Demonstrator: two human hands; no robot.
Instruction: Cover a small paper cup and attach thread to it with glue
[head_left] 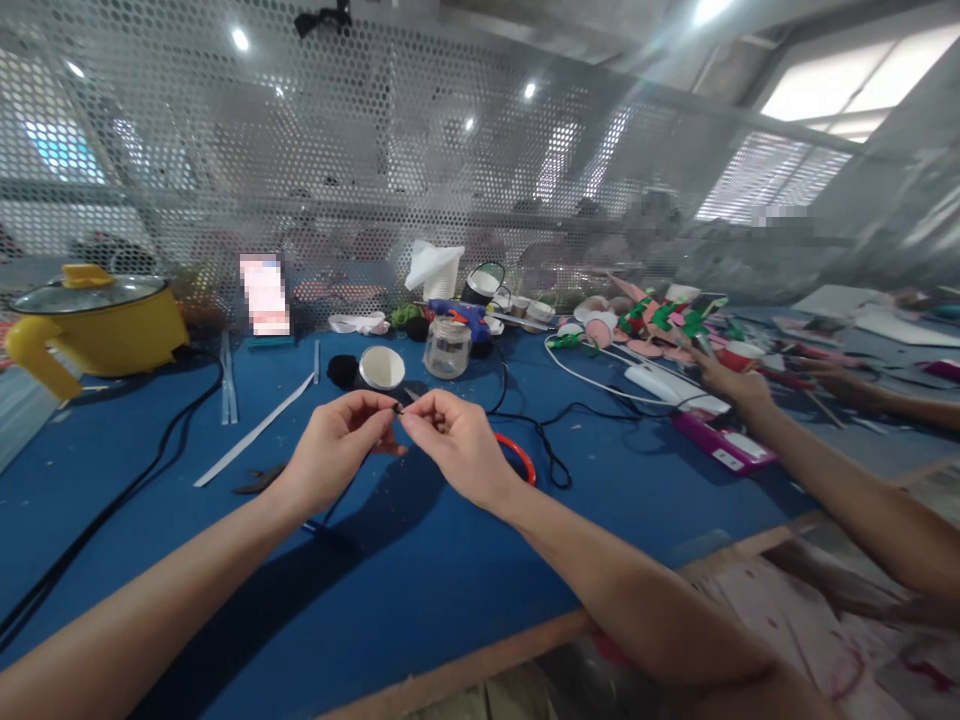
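Note:
My left hand [337, 445] and my right hand [457, 440] meet over the blue table [465, 600], fingertips pinched. Between them is a small dark thing [398, 408], too small to name. A thin dark strand [346, 490] runs down below my left hand toward the tabletop. Dark-jawed pliers [257, 481] lie beside my left wrist, partly covered by it. A red ring-shaped handle [526, 462] shows from behind my right hand. Just beyond my fingers stand a dark-sided cup with a white inside [382, 368], a black ball of yarn or fluff [343, 371] and a clear jar [448, 350].
A yellow electric pot [97, 325] stands left, its black cable [169, 440] crossing the table. White strips [255, 430], a phone [264, 295] and a blue glue gun [461, 315] lie farther back. At right, another person's hand [739, 390] works near a purple-and-white box [724, 443].

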